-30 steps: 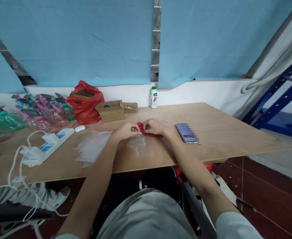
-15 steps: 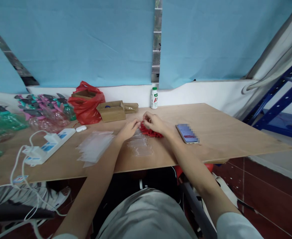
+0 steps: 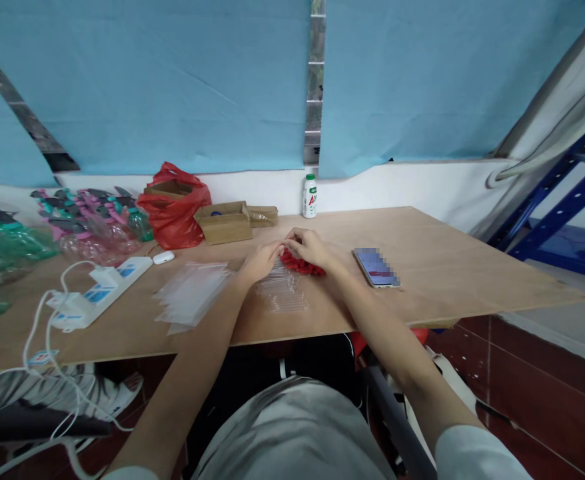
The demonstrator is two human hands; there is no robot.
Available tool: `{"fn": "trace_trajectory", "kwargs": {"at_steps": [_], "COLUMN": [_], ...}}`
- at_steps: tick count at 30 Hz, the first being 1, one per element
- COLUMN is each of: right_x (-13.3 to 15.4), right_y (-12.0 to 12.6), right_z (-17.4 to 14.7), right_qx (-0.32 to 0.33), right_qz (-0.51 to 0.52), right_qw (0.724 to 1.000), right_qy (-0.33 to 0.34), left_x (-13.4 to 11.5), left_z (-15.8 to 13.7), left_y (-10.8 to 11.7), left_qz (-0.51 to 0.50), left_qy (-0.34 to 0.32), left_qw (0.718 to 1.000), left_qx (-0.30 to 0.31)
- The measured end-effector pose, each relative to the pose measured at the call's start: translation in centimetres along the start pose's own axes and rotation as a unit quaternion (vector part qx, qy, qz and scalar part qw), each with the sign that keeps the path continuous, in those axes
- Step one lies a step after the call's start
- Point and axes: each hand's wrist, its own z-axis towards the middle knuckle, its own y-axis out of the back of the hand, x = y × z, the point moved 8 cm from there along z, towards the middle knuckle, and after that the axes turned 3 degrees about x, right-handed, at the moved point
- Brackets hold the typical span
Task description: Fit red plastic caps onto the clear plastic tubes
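Right at the centre of the frame I have the left hand (image 3: pixel 261 261) and the right hand (image 3: pixel 309 247) meeting, fingers bent in and tips drawn together as for a pinch; whether anything is caught between them I cannot tell, since it's too small and partly covered. A touch of red shows by the fingertips, and the pile of red pieces (image 3: pixel 303 265) sits just below the right hand, on the wooden table (image 3: pixel 452 260). Below centre, thin clear pieces (image 3: pixel 286 297) lie side by side near the left hand. For neat work here I'd want a light pinch from both sides, thumbs facing, pressure even so nothing small slips or bends. I'd carry the wrists a little high, too: the left forearm runs close by the translucent bags (image 3: pixel 192 293), left of centre, and could drag them, while the phone (image 3: pixel 375 268), right of centre, lies near the right wrist and is easily nudged.
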Motion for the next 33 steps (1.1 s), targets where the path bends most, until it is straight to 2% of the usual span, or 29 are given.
{"fn": "trace_trajectory", "kwargs": {"at_steps": [5, 11, 18, 26, 28, 29, 32, 33], "right_x": [-1.7, -1.5, -1.3, -0.6, -1.1, -1.5, -4.1, -4.7], "right_y": [-0.2, 0.9, 1.4, 1.0, 2.9, 4.7, 12.0, 13.5], "right_z": [0.4, 0.4, 0.6, 0.6, 0.4, 0.1, -2.2, -2.5], "right_qx": [-0.007, -0.058, -0.108, -0.126, -0.149, -0.181, -0.345, -0.362], "right_qz": [0.079, 0.011, -0.06, -0.109, -0.114, -0.119, -0.15, -0.154], "right_qw": [0.993, 0.994, 0.988, 0.981, 0.976, 0.969, 0.907, 0.9], "right_qy": [-0.089, -0.091, -0.097, -0.105, -0.111, -0.117, -0.192, -0.186], "left_x": [-0.7, -0.6, 0.1, -0.4, 0.0, 0.5, 2.4, 3.1], "left_z": [0.2, 1.0, 1.8, 2.4, 2.0, 1.6, 0.6, 0.3], "left_y": [0.1, -0.7, -1.1, -1.5, -1.4, -1.1, 0.0, 0.7], "left_qz": [0.01, 0.002, -0.02, -0.01, -0.006, -0.007, -0.002, 0.005], "left_qy": [0.001, -0.017, 0.002, 0.002, 0.004, 0.007, 0.032, 0.051], "left_qw": [1.0, 1.0, 0.999, 0.999, 0.999, 0.999, 0.998, 0.996], "left_qx": [-0.007, -0.013, -0.026, -0.039, -0.041, -0.042, -0.052, -0.079]}}
